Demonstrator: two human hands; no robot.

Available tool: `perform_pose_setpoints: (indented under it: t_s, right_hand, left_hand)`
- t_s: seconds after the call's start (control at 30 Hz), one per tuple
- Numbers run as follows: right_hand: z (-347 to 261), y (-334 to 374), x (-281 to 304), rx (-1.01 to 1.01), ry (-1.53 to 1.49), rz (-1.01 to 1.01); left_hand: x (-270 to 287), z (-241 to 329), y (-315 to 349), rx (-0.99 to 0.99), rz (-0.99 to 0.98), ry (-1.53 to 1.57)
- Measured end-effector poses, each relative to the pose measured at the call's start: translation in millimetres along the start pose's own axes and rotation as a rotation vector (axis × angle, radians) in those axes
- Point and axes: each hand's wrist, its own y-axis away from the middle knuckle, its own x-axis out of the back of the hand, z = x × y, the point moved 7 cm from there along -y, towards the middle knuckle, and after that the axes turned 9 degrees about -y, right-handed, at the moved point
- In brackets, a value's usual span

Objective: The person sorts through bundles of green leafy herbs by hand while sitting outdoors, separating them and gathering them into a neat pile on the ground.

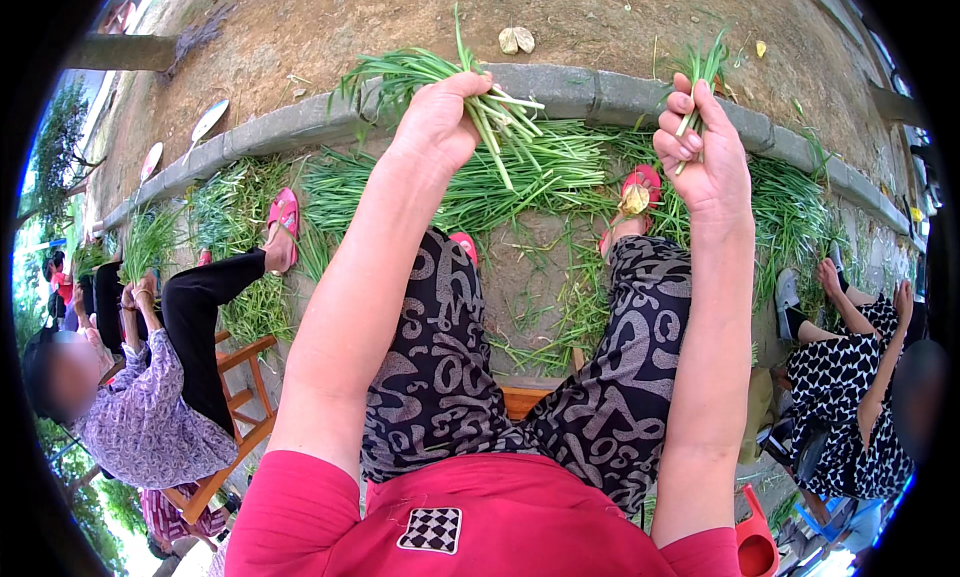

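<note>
My left hand (pixel 440 119) is closed around a bunch of chives (pixel 405 75). Their leafy ends point left, and the pale cut-looking stem ends fan out to the right of my fingers. Raised at the right, my right hand (pixel 708 162) pinches a smaller bunch of chives (pixel 706 69), leaves up and pale stems down along the palm. The two hands are apart. Below and between them, a long heap of chives (pixel 545 172) lies on the ground against the stone kerb, with most stalks lying sideways.
A curved stone kerb (pixel 545 89) separates the paving from bare soil (pixel 400 22). On the left, a seated person (pixel 170 417) holds green stalks; another person (pixel 840 377) sits on the right. A wooden chair (pixel 245 397) and a red plastic object (pixel 757 542) stand close by.
</note>
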Motion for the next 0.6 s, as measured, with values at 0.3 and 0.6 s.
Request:
perform_pose_setpoints:
  t_s: [0.3,0.6]
  right_hand:
    - [1.1,1.8,-6.1,-0.055,-0.008,-0.046]
    - [6.1,3.7,-13.6,-0.130,0.029,-0.127]
  left_hand:
    - [-19.7,-4.4,10.2,0.080,-0.114,0.096]
    - [-19.8,-8.5,3.3,0.109,-0.080,0.267]
